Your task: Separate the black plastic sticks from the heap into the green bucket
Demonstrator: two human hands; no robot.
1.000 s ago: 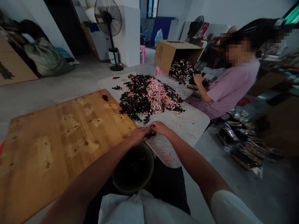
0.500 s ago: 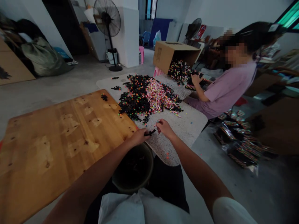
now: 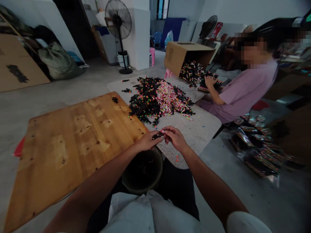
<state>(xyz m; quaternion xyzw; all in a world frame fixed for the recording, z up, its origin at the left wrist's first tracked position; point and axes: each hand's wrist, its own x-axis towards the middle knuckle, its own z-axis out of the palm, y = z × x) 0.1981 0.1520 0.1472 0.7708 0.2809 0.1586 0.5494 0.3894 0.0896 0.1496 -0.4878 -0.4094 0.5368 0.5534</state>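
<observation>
My left hand (image 3: 148,141) is closed around a small black plastic piece (image 3: 157,136) at the near corner of the speckled table (image 3: 194,136). Fingers of my right hand (image 3: 175,138) pinch a small pinkish tube (image 3: 163,131) against the black piece's end; the exact contact is too small to make out. Just beyond both hands lies a heap of black plastic pieces (image 3: 145,100) with orange and green tips. Pink and white tubes (image 3: 166,97) are piled on its right part. Below my hands a dark round bucket (image 3: 159,171) stands between my legs.
A wooden tabletop (image 3: 80,142) fills the left side. Across the table a person in a pink shirt (image 3: 250,87) handles black pieces beside a tipped cardboard box (image 3: 173,58). Plastic-wrapped packs (image 3: 262,152) lie on the floor at right. A standing fan (image 3: 119,22) is behind.
My two hands have come together, bringing the tube to the black piece. The whole view has shifted slightly, so the surroundings sit farther right.
</observation>
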